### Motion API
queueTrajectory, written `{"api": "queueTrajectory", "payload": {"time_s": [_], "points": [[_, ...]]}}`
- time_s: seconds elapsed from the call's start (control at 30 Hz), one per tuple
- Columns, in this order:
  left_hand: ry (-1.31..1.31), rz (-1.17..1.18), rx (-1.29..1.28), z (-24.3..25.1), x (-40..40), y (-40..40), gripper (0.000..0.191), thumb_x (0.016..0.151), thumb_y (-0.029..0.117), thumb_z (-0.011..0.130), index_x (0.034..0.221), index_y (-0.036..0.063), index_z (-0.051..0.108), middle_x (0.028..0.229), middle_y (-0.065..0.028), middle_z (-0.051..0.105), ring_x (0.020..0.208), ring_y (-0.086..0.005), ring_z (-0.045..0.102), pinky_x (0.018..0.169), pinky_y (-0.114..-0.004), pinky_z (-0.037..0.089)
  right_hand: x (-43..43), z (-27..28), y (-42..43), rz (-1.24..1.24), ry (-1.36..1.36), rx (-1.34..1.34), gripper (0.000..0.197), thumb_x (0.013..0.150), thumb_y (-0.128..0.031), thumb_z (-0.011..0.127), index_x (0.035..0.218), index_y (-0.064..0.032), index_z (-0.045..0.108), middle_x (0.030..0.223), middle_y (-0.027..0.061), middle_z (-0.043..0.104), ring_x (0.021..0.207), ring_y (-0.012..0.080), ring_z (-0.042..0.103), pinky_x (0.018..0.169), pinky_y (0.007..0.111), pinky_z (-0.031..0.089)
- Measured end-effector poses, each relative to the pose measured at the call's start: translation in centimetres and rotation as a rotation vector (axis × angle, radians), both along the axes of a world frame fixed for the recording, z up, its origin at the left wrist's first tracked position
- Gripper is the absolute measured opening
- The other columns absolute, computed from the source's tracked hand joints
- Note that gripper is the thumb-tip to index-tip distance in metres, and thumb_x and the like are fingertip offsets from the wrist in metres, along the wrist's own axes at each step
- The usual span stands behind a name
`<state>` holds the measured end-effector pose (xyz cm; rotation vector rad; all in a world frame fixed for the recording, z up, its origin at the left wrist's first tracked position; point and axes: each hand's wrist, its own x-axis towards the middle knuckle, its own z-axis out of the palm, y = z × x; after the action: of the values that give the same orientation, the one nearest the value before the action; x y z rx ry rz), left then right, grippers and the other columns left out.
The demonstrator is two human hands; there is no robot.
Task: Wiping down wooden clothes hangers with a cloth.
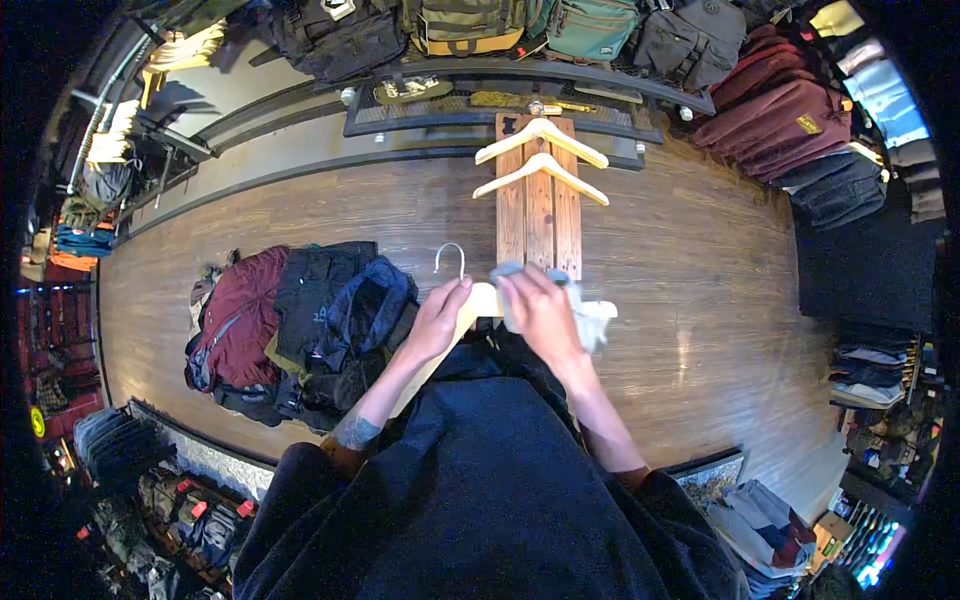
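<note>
My left hand grips a pale wooden clothes hanger near its neck, just below the curved metal hook. One arm of this hanger slants down along my left forearm, and its other end shows past my right hand. A light grey cloth is bunched in my right hand, pressed against the hanger's shoulder. My fingers and the cloth cover part of the wood. Ahead of my hands, two more wooden hangers, a far one and a nearer one, lie across a narrow slatted wooden stand.
Left of me, a heap of dark and maroon clothes lies on the wood-look floor. Backpacks line a metal mesh shelf ahead. Maroon garments hang at the right; a rack with hangers stands far left.
</note>
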<state>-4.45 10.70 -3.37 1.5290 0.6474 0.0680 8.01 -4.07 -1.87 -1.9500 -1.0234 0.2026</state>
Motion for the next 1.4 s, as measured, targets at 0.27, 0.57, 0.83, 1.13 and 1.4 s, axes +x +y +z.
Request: {"api": "queueTrajectory", "payload": {"time_s": [0.27,0.57,0.83,1.13,1.4], "points": [[0.012,0.049,0.2,-0.1,-1.1,2.1,0.039,0.102,0.027,0.048,0.109,-0.0097,0.059,0.1,-0.0188,0.066,0.098,-0.0229,0.061,0.089,-0.031,0.044,3.6,-0.4,-2.5,-0.057,-0.038,-0.084,0.015,0.093,-0.008,0.06,0.1,-0.0006,0.071,0.089,0.017,0.065,0.08,0.0351,0.066,0.071,0.042,0.053],[-0.028,0.207,0.219,1.1,1.3,3.5,0.044,0.102,0.03,0.05,0.118,-0.0087,0.061,0.113,-0.0222,0.066,0.112,-0.0273,0.059,0.101,-0.034,0.04,6.6,-0.5,-0.8,-0.388,-0.091,-0.022,0.018,0.097,-0.008,0.056,0.1,-0.0011,0.072,0.084,0.0184,0.064,0.074,0.0342,0.063,0.068,0.041,0.05],[-0.286,0.387,0.101,-2.0,6.5,5.5,0.05,0.103,0.036,0.037,0.13,-0.0047,0.049,0.108,-0.0134,0.062,0.107,-0.0245,0.059,0.099,-0.039,0.043,0.6,9.1,7.1,-0.043,0.295,0.543,0.018,0.098,-0.008,0.056,0.106,0.0002,0.069,0.079,0.0037,0.057,0.068,0.0112,0.052,0.062,0.024,0.041],[-0.692,0.588,-0.445,1.8,6.8,-0.3,0.074,0.102,0.06,0.025,0.14,0.0009,0.046,0.136,-0.0146,0.056,0.122,-0.0262,0.056,0.106,-0.039,0.042,-2.2,2.8,6.4,-0.119,0.334,0.299,0.062,0.092,-0.027,0.064,0.138,0.0064,0.039,0.131,0.0283,0.048,0.123,0.0421,0.05,0.105,0.045,0.038],[-0.429,0.385,-0.722,0.3,5.6,0.9,0.044,0.106,0.041,0.034,0.121,0.0047,0.053,0.096,-0.0051,0.061,0.093,-0.017,0.059,0.083,-0.031,0.048,-3.2,-0.9,2.8,0.003,0.19,-0.037,0.062,0.092,-0.02,0.063,0.149,-0.0115,0.039,0.125,0.0298,0.057,0.104,0.048,0.062,0.086,0.048,0.053]]}}
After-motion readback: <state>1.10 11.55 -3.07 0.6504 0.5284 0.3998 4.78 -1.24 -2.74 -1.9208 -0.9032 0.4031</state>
